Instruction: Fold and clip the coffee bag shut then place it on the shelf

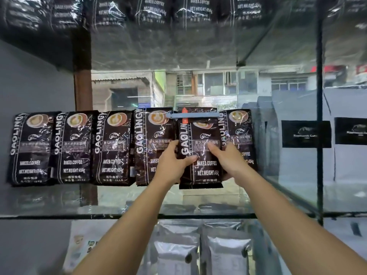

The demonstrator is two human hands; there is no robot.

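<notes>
I hold a black coffee bag (pixel 200 155) upright between both hands, over the glass shelf (pixel 59 216). Its top is folded down and a long grey-blue clip (pixel 193 115) runs across the fold. My left hand (pixel 174 161) grips the bag's left edge, thumb on the front. My right hand (pixel 228 157) grips the right edge, thumb on the front too. The bag's bottom sits at about the level of the neighbouring bags' bottoms; whether it touches the shelf I cannot tell.
A row of matching black coffee bags (pixel 73 147) stands along the shelf to the left, and one more (pixel 241 135) stands behind on the right. Silver bags (pixel 226 253) lie on the shelf below. More black bags (pixel 151 10) sit on the glass shelf above.
</notes>
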